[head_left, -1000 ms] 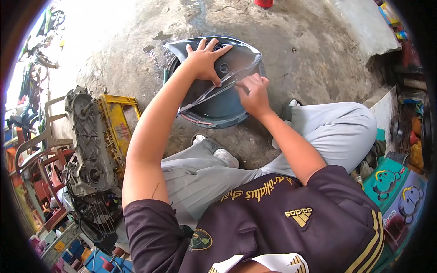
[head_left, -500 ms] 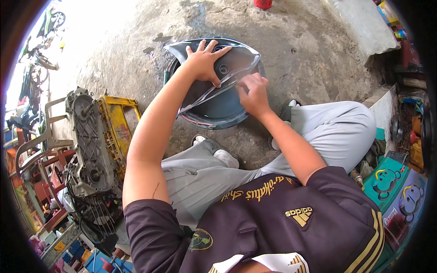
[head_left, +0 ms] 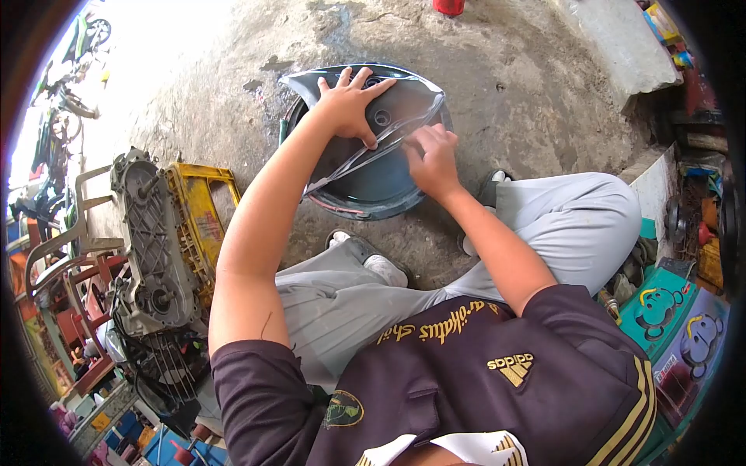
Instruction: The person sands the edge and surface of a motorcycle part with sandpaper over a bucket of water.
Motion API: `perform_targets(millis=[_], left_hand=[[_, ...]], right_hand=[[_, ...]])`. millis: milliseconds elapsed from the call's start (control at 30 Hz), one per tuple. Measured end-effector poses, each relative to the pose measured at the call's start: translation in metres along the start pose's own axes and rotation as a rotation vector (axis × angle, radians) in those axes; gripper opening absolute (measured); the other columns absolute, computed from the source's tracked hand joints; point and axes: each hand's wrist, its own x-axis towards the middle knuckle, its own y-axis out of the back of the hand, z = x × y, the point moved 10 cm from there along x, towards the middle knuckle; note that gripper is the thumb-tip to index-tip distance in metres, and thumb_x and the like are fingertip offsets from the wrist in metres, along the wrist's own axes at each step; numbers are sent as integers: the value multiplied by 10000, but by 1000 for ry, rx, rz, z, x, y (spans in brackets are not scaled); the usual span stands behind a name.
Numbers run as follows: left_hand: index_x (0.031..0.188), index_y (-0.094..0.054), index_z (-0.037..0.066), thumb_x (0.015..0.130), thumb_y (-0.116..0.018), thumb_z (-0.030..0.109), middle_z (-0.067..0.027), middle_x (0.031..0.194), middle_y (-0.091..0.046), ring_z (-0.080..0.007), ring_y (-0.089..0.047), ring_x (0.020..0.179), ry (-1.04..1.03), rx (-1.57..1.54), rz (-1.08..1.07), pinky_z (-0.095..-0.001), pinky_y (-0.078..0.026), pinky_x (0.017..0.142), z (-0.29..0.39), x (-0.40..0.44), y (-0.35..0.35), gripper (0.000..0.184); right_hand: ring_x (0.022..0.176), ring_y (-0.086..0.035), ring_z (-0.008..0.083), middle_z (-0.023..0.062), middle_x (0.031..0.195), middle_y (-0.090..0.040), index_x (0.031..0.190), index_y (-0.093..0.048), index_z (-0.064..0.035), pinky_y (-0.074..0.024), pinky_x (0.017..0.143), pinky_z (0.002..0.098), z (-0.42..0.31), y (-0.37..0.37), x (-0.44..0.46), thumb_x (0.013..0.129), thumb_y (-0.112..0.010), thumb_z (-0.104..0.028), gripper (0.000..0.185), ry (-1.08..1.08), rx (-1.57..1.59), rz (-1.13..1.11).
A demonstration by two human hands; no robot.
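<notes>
A glossy dark panel point(head_left: 404, 105) with pale, shiny edges and round holes lies across a round dark basin point(head_left: 388, 206). Bluish water point(head_left: 373, 182) shows in the basin below the panel's lower edge. My left hand point(head_left: 348, 105) is spread flat on the panel's upper middle, fingers apart, with the thumb near its lower edge. At the panel's lower right edge is my right hand point(head_left: 431, 159), its fingers bent and pressed together; the fingertips are blurred, and what they hold, if anything, cannot be made out.
A metal engine casing point(head_left: 155, 241) and a yellow crate point(head_left: 203, 213) stand at the left. A red container point(head_left: 449, 6) is on the concrete floor point(head_left: 536, 101) at the top. Green boxes point(head_left: 660, 307) lie at the right. My feet are just below the basin.
</notes>
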Motion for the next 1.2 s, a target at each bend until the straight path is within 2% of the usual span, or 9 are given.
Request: perform_targets(millis=[167,267,367,433,833,933,1033,1133,1200], left_hand=[[1713,-206,480,520,-1019,450,-147,1803,-189,-446,-157,1654,0,2,-1,-858,-210,1183,1,0,1,1443],[1713,-203,482,520,-1019,448,-149,1803,-190,-447,-155,1654,3,-2,-1,-858,-212,1183,-1,1,-1,1446],[1713,-202,483,516,-1019,447,-146,1803,-192,-447,-155,1654,3,-4,2,-858,-212,1183,-1,1,-1,1450],[1713,-203,482,514,-1020,446,-143,1803,-194,-446,-157,1654,7,-4,-3,-858,-212,1182,-2,2,-1,1452],[1712,-214,481,504,-1021,454,-136,1796,-211,-448,-170,1649,-6,-4,19,-863,-195,1182,-1,2,0,1452],[1711,-215,481,505,-1022,451,-135,1795,-210,-453,-169,1648,11,-5,-6,-865,-198,1179,-2,2,-2,1451],[1713,-208,482,505,-1022,448,-139,1798,-202,-453,-165,1649,-6,-9,16,-866,-197,1179,-1,2,-1,1457],[1714,-203,480,505,-1022,448,-144,1799,-198,-453,-162,1649,3,-1,-5,-865,-201,1180,-1,2,-1,1461],[1714,-204,478,505,-1021,447,-149,1798,-200,-452,-161,1650,-2,-11,12,-864,-201,1182,-1,1,-1,1460]], right_hand=[[1004,-618,283,35,947,-707,913,-709,-114,-362,956,464,-2,-2,0,864,-731,-147,63,14,-28,-40],[1008,-621,280,38,951,-711,912,-708,-111,-362,958,463,3,3,0,860,-725,-133,59,-36,46,28],[1017,-625,281,43,961,-717,917,-709,-109,-362,967,469,-1,-4,0,859,-718,-128,61,-7,-21,-71],[1020,-624,284,48,962,-716,919,-708,-109,-357,972,476,7,4,2,859,-717,-134,66,-68,78,47],[1013,-624,293,45,966,-709,926,-698,-109,-366,983,473,1,-2,-1,862,-726,-136,74,-34,-9,-41],[1003,-628,289,41,952,-706,926,-697,-110,-370,984,467,8,7,2,861,-722,-125,72,-77,71,90],[995,-631,283,37,944,-705,922,-693,-110,-368,985,464,-1,-4,-1,857,-726,-126,74,-29,-22,-57],[998,-629,273,32,942,-701,919,-690,-112,-360,985,465,5,6,1,856,-731,-127,76,-54,60,68],[1002,-629,272,32,944,-703,917,-690,-112,-363,981,465,3,3,1,858,-730,-126,73,-50,35,33]])
